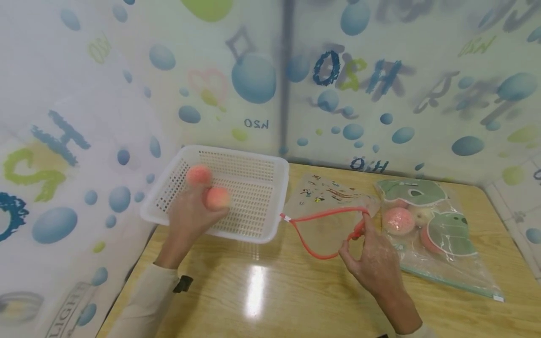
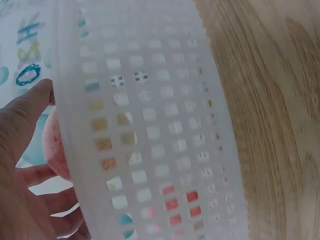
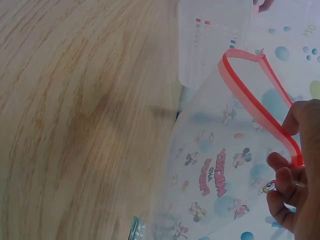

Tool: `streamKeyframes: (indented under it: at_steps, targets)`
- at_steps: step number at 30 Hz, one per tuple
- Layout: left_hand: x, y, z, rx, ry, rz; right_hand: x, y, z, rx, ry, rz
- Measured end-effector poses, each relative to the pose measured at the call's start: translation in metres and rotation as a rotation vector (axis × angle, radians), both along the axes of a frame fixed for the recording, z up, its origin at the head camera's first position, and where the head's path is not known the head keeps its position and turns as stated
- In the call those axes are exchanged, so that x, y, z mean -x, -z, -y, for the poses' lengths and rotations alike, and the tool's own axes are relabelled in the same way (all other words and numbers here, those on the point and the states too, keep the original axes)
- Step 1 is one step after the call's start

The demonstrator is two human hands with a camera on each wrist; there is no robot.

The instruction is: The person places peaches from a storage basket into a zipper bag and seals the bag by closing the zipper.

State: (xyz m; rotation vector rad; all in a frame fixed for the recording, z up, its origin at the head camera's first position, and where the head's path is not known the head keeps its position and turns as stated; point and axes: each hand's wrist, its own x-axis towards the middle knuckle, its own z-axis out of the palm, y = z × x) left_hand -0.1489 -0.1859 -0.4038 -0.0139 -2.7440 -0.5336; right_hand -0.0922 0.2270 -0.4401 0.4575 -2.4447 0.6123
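Note:
My left hand reaches over the near rim of a white perforated basket. Its thumb and fingers hold a pink-and-yellow peach; the left wrist view shows this peach partly behind the basket wall. Another peach is in the basket, just beyond the fingers. To the right, my right hand pinches the red zip edge of a clear zip bag. The bag's mouth gapes toward the basket, and cartoon prints show on its side in the right wrist view.
At the right lies a second clear zip bag with green cartoon shapes and several round fruits inside, among them a pink peach. The wooden table meets a printed wall covering at the back and left.

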Motion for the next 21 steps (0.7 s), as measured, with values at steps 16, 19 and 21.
streamKeyframes:
  at_steps: [16,19,21]
  targets:
    - [-0.027,0.005,-0.059,-0.221,0.264,-0.369,-0.001,0.000,0.001,-0.055,0.008,0.008]
    - [-0.033,0.009,-0.075,-0.262,0.293,-0.405,0.000,0.001,0.001,-0.060,-0.001,-0.006]
    - [-0.038,0.012,-0.084,-0.282,0.305,-0.428,0.000,0.001,0.001,-0.064,-0.006,-0.007]
